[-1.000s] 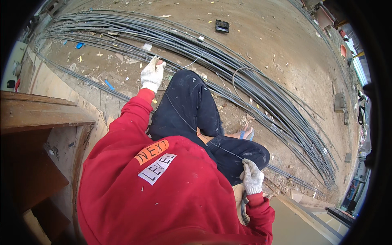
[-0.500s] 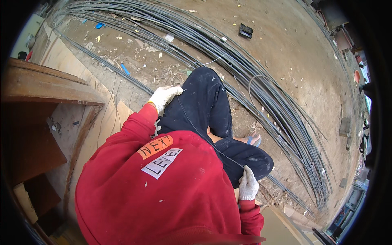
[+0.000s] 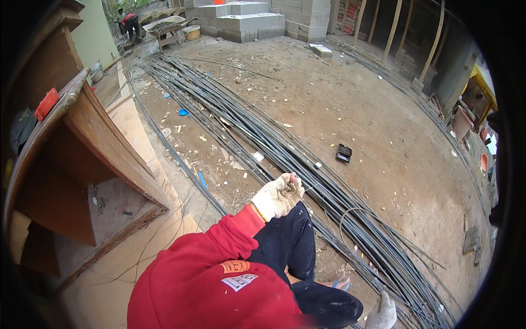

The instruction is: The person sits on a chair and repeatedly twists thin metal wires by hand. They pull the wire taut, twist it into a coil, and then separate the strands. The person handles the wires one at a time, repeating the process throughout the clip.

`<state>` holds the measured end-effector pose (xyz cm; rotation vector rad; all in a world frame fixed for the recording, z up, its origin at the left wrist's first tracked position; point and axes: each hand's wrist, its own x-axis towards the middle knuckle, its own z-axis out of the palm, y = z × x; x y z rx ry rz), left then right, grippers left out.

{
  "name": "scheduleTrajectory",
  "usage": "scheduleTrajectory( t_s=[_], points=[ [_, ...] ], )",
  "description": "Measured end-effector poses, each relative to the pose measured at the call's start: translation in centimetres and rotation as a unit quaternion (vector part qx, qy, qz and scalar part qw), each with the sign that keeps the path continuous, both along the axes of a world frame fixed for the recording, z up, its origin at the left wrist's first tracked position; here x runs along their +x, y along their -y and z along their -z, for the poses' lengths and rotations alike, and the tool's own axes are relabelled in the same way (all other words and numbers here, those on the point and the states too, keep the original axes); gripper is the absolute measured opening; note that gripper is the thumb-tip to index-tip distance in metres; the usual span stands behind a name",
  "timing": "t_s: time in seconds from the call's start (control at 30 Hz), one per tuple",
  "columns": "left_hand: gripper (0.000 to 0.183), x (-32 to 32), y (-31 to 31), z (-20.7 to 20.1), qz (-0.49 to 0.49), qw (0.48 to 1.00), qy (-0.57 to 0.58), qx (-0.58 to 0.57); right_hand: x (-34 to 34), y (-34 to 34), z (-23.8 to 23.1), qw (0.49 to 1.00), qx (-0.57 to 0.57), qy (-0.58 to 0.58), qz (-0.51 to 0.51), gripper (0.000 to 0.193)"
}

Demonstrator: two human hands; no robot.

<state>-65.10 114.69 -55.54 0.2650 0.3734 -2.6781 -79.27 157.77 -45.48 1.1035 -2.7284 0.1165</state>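
Note:
My left hand [image 3: 278, 196], in a pale knitted work glove, is raised beyond my knee with its fingers pinched together. A thin wire [image 3: 310, 188] shows at its fingertips, over the bundle of long dark metal rods [image 3: 257, 140]. Low on the right, beside the near end of the bundle, is my right hand [image 3: 382, 313], gloved too. Its fingers look curled in, and what they hold, if anything, cannot be made out. Whether the wire runs across to it is not visible. My dark trousers [image 3: 287, 241] are beneath the left hand.
A worn wooden cabinet [image 3: 118, 148] stands at the left, with loose thin wires [image 3: 183, 219] on the board beside it. A small black box [image 3: 343, 153] lies on the dirt beyond the rods. Farther back are a wheelbarrow [image 3: 164, 25], grey blocks [image 3: 252, 24] and a bent-over person [image 3: 130, 23].
My left hand has moved forward and right, up over the rods. My right hand has moved down and right. The view has lifted; the wire stretched between the hands earlier is no longer plain.

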Motion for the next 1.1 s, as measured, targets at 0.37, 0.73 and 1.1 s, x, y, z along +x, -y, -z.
scheduleTrajectory(
  t_s=[0.37, 0.73, 1.1],
  points=[
    [0.016, -1.5, 1.0, -2.3, -0.109, 0.974, -0.134, -0.147, -0.5, -1.9, -4.7, 0.695, -0.478, 0.439, 0.309, 0.023],
    [0.014, -0.1, 6.3, -2.8, -0.240, 0.962, -0.023, -0.126, 3.6, 6.0, -1.8, 0.777, -0.142, 0.583, -0.190, 0.020],
    [0.015, 9.4, 3.0, 1.8, -0.082, 0.883, -0.086, -0.455, -7.1, -1.8, 0.3, 0.730, -0.250, 0.603, 0.202, 0.030]
  ],
)
